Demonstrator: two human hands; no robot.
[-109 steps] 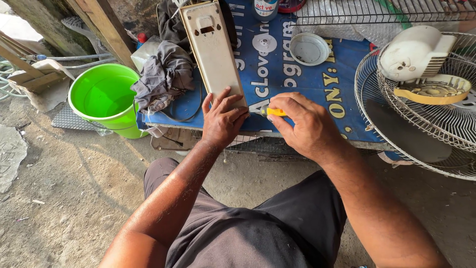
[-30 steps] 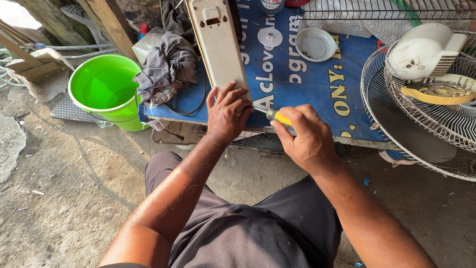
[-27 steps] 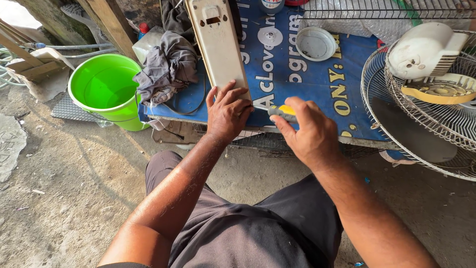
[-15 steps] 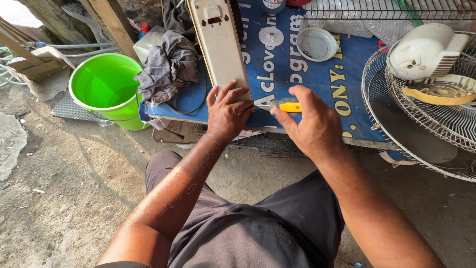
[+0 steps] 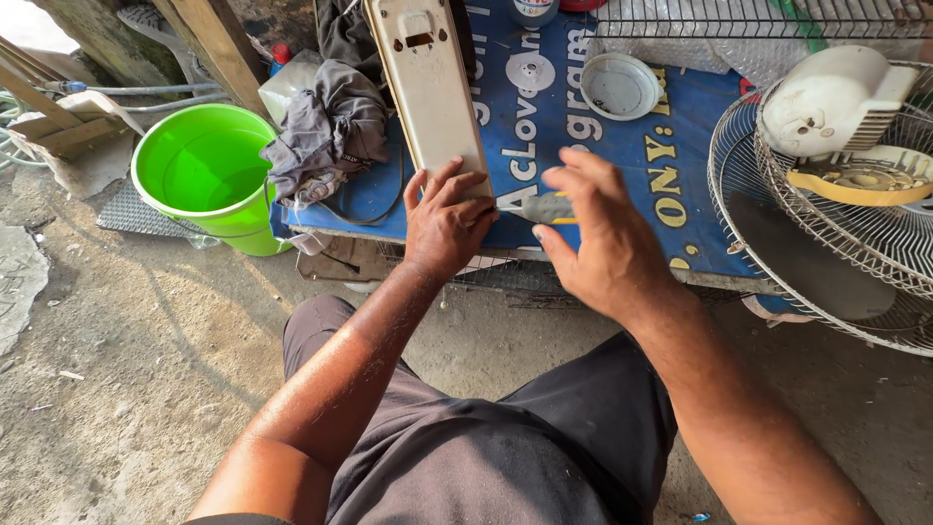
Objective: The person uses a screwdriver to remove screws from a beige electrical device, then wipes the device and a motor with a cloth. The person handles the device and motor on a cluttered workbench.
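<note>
The left hand [image 5: 442,228] lies flat, fingers spread, on the near end of a long cream plastic casing [image 5: 428,92] that lies lengthwise on the blue table [image 5: 632,185]. The right hand [image 5: 598,238] closes its fingers around a yellow-handled screwdriver [image 5: 544,207], tip aimed sideways at the casing's lower edge, just beside the left fingertips. The tip could slip off that edge and jab those fingers, since they sit right in its line. The casing's end lies close to the table's front edge, so a hard sideways push could skid it toward the grey rag [image 5: 326,131].
</note>
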